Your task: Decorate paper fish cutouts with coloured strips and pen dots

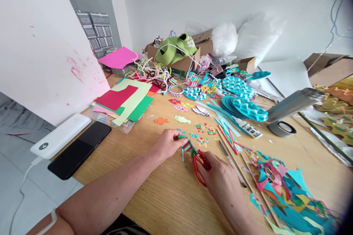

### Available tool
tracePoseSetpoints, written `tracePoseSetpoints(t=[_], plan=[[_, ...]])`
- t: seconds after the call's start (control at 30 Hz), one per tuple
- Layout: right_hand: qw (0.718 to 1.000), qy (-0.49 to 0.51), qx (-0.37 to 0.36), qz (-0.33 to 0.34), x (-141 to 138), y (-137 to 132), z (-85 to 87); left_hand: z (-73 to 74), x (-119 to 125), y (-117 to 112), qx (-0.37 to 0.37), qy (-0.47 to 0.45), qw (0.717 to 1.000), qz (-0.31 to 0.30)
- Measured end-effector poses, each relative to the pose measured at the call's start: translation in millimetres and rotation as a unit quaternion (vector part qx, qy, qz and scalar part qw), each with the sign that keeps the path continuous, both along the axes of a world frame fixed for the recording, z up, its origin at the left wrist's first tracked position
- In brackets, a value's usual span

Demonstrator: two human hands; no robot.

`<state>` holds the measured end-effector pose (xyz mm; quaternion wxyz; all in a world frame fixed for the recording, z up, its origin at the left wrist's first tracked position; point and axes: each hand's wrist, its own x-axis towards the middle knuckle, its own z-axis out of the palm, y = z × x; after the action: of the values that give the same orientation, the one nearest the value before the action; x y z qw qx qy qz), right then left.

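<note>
My left hand [168, 142] pinches a small green paper piece with red and white stripes [188, 147] just above the table. Red-handled scissors [199, 167] are gripped in my right hand [220, 174], their blades reaching to the edge of the striped paper. Beyond my hands lie cut-out paper fish: an orange fish [161, 120], a pale green fish [182, 119] and several patterned ones [180, 108]. Small coloured paper bits [202, 142] are piled right past the blades. Whether the blades are in the paper I cannot tell.
Coloured paper sheets [129, 104], a black phone [79, 150] and a white power bank [60, 136] lie to the left. On the right are a pen [231, 163], wooden sticks [260, 191], paper scraps [295, 198], a glue bottle [249, 128], blue scalloped discs [244, 108] and a steel flask [295, 104].
</note>
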<state>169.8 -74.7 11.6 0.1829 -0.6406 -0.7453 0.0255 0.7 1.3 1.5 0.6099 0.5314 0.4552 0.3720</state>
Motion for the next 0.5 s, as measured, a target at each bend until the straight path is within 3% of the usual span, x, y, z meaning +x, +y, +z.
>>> tracePoseSetpoints(t=[0.5], plan=[[0.999, 0.039, -0.024, -0.008, 1.5, 1.8, 0.1, 1.4, -0.9, -0.8, 0.028, 0.023, 0.999, -0.004]])
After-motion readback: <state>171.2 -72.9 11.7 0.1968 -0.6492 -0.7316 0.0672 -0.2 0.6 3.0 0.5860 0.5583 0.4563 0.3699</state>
